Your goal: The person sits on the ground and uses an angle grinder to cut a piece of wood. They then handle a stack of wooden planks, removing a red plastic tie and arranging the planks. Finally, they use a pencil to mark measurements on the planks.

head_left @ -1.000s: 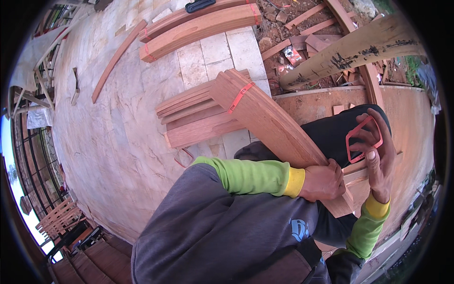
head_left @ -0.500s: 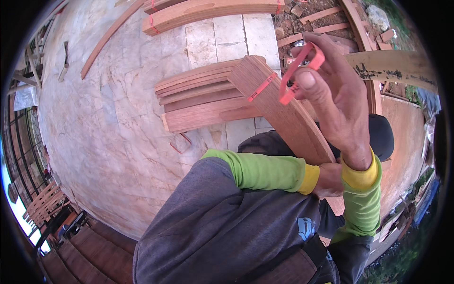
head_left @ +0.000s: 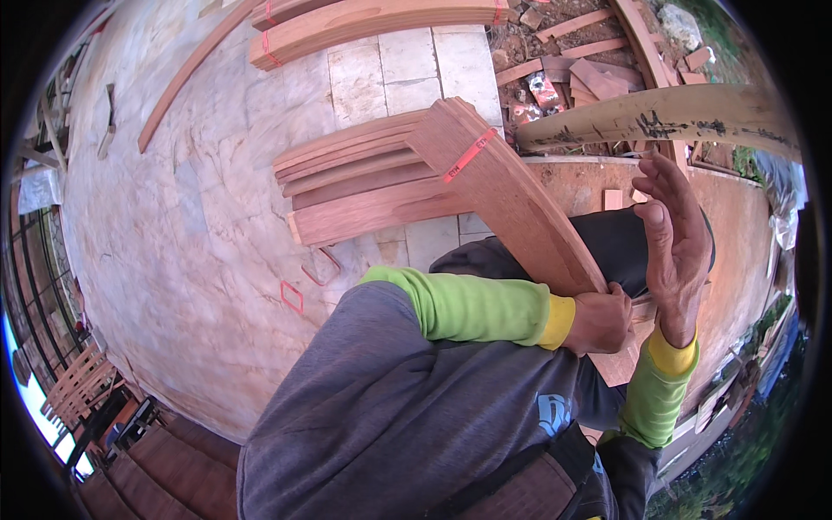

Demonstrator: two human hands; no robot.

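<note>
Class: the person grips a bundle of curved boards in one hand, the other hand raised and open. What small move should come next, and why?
Probably bring the open right hand down onto the strapped board bundle. Only the left hand grips its near end, and one red strap binds it.

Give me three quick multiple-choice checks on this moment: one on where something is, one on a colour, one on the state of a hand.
1. Where does the red strap loop lie?
A. On the pale stone floor, left of the person's shoulder
B. Around the right wrist
C. On the long grey beam

2. What colour is the band around the wooden board bundle?
A. Blue
B. Red-orange
C. White

3. How is the right hand held?
A. Closed around a hammer
B. Flat on the floor
C. Raised and open, holding nothing

Answers:
1. A, the loop rests on the stone floor beside the flat stack of boards.
2. B, a red-orange band crosses the bundle near its far end.
3. C, the fingers are spread and empty, while the left hand grips the bundle's near end.
</note>
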